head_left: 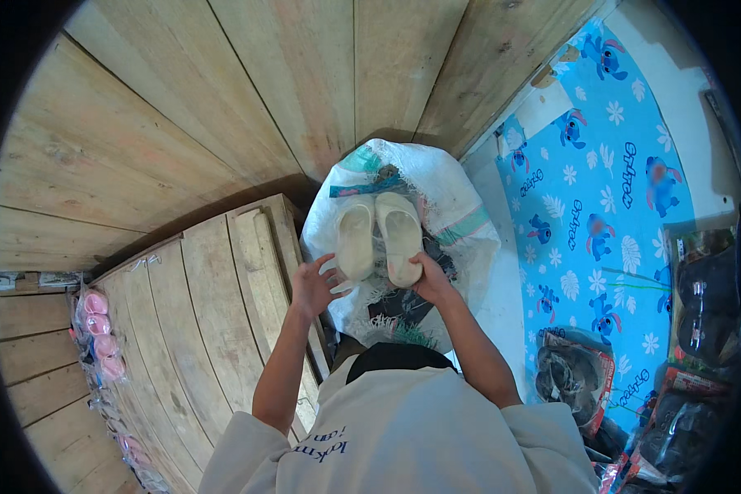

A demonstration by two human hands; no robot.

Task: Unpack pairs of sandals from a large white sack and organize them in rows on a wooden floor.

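Observation:
Two cream slip-on shoes (399, 230) lie side by side over the opening of a large white woven sack (463, 185). My right hand (431, 278) grips the heel end of the right-hand shoe, thumb on top. To the left, my left hand (315, 285) is spread beside the other shoe (355, 238), its fingers apart and close to that shoe's side. Whether those fingertips touch it I cannot tell. Dark items (401, 312) in clear plastic show inside the sack, below the shoes. Frayed fibres hang along the sack's near rim.
A wooden plank platform (185, 333) stands left of the sack, with pink packaged items (105, 336) along its far-left edge. Plank walls (284, 74) rise beyond. At right, a blue cartoon-printed sheet (580, 247) carries or backs dark packaged footwear (571, 376).

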